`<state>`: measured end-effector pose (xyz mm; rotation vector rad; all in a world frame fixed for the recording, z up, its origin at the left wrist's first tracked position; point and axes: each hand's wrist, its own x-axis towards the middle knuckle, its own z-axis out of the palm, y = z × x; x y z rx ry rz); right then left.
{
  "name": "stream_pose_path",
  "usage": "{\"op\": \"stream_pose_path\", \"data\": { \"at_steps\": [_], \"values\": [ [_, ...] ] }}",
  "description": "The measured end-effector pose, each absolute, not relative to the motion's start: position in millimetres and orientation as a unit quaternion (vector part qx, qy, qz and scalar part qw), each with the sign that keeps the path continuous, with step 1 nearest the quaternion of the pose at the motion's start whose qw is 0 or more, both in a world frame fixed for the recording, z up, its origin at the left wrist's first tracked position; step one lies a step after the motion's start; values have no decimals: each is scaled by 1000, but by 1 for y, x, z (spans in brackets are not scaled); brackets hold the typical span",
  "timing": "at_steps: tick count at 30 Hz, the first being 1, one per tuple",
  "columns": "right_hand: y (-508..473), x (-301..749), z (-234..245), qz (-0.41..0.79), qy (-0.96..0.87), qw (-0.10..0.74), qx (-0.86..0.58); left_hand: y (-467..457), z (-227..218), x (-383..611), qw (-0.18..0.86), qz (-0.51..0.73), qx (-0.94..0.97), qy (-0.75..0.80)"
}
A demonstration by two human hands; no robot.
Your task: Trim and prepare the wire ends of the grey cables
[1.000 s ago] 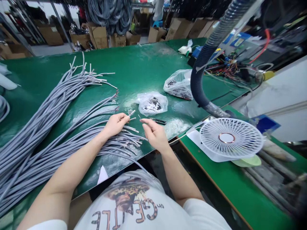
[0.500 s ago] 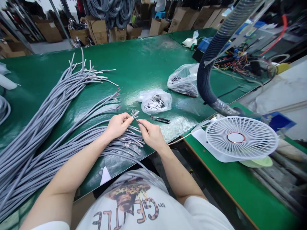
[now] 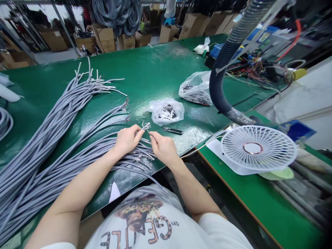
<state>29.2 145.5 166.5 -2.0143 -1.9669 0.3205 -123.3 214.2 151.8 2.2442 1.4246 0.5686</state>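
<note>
Cable end (image 3: 146, 125) sits frayed, just past the fingers of my left hand (image 3: 127, 139), which pinch it; the fingers of my right hand (image 3: 164, 148) clamp a thin piece (image 3: 148, 132) — wire or tool, I can't tell. I judge I'm teasing the end apart, which calls for a light pull. Ahead, the nearer bag (image 3: 180, 116) holds black and white bits; the farther bag (image 3: 198, 79), dark pieces.
</note>
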Motion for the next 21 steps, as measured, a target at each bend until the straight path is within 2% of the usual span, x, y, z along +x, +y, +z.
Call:
{"op": "stream_pose_path", "data": {
  "at_steps": [21],
  "values": [
    [145, 31, 174, 113, -691, 138, -700, 217, 153, -125, 278, 234, 787, 498]
  ]
}}
